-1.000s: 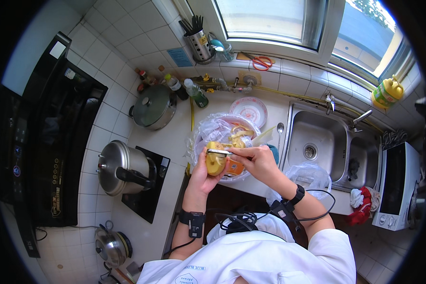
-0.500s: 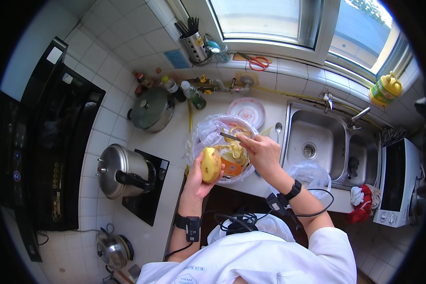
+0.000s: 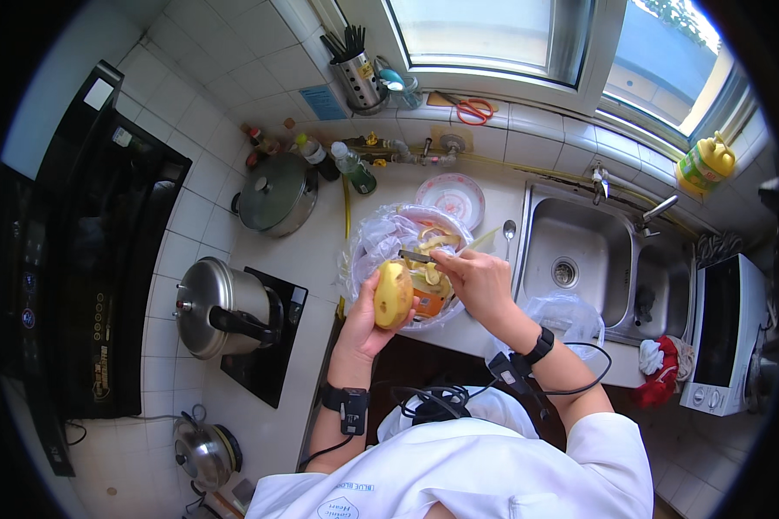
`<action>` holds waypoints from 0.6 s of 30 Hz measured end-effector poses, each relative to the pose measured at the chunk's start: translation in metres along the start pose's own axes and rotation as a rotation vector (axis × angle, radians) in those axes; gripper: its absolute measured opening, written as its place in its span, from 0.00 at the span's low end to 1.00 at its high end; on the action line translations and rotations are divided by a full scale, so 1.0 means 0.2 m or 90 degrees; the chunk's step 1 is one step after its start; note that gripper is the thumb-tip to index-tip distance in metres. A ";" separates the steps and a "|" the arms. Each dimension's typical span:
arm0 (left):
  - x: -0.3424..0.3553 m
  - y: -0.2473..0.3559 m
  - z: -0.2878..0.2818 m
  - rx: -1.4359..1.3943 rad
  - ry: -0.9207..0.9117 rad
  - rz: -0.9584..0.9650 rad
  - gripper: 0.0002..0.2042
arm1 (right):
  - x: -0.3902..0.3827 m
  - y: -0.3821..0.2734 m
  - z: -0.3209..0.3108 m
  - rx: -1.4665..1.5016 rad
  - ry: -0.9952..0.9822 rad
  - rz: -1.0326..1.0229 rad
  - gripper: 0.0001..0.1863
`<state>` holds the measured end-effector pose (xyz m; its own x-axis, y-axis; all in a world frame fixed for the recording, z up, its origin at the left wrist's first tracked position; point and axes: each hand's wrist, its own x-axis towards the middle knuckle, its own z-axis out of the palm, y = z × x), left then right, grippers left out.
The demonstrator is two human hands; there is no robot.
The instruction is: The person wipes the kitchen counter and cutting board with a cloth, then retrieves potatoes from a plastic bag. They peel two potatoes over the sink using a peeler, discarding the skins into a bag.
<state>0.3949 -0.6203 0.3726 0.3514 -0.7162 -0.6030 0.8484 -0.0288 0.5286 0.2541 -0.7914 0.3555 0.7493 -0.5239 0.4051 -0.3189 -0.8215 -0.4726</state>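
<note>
Now the right hand (image 3: 476, 278), gripping the peeler (image 3: 417, 257), has pulled back from the potato (image 3: 393, 294) clasped in the left hand (image 3: 365, 324).

The left hand (image 3: 365, 322) holds a yellow potato (image 3: 393, 294) beside the plastic bag (image 3: 381, 238); the right hand (image 3: 476, 278) grips a peeler (image 3: 417, 257) above it.

Bare worktop (image 3: 299, 259) lies open left of the plastic bag (image 3: 381, 238), between the lidded pot (image 3: 275, 195) behind and the pressure cooker (image 3: 216, 307). Behind the bag, a patterned plate (image 3: 450, 197) and bottles (image 3: 353, 169) crowd the wall; the sink (image 3: 571, 259) borders the right.
</note>
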 end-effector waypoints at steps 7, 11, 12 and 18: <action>0.08 -0.04 0.04 0.022 -0.001 -0.007 0.24 | -0.02 -0.06 0.02 0.050 0.026 0.014 0.15; 0.07 -0.04 0.04 0.045 -0.012 -0.012 0.23 | -0.02 -0.05 0.01 0.055 0.013 0.082 0.13; 0.06 -0.04 0.03 0.046 -0.012 -0.013 0.23 | -0.02 -0.04 0.00 0.072 0.025 0.112 0.12; 0.05 -0.02 0.01 0.091 0.037 -0.006 0.22 | 0.00 0.01 -0.01 0.183 0.051 0.208 0.12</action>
<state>0.3941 -0.6278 0.3655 0.3693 -0.6745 -0.6393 0.7879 -0.1375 0.6002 0.2524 -0.7941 0.3563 0.5849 -0.7710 0.2521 -0.3487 -0.5196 -0.7800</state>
